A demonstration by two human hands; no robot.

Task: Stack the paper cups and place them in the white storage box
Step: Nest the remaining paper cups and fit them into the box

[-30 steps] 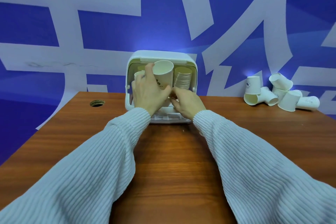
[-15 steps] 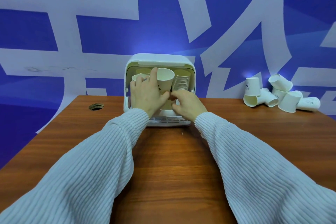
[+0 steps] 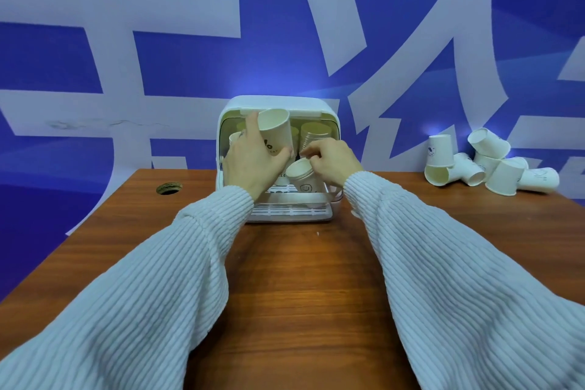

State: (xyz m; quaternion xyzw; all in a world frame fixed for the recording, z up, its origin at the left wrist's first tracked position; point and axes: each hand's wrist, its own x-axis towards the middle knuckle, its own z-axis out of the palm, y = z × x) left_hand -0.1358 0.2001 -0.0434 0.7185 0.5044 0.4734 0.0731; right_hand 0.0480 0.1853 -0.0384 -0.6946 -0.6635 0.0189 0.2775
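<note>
Right now, at the centre of the frame, we have both hands at the open front of the white box (image 3: 278,103), which stands at the far edge of the bench (image 3: 300,279). Our left hand (image 3: 253,158) is curled round an upright cup (image 3: 276,130), mouth up, held in the box opening. Our right hand (image 3: 332,160) pinches a second cup (image 3: 302,176) that lies tipped on its side, low in the opening and just above the slatted floor of the box.

We judge that the step in hand is seating these cups inside. To do it well, we would turn the tipped cup to match the other, nest the two squarely so the rims meet evenly, and grip lightly, since thin paper walls buckle under a hard squeeze. We would then lower them to the floor of the box beside the stack (image 3: 316,136) already standing at the right of the interior, without nudging it over.

Much is hidden. Our left hand covers the left side of the interior, where only slivers of other cups show, so we cannot count them. We cannot tell whether the tipped cup touches the floor. At the right of the frame a heap of loose cups (image 3: 487,165) waits, some lying down; their number is hard to make out, and their printed marks are too small to read.
</note>
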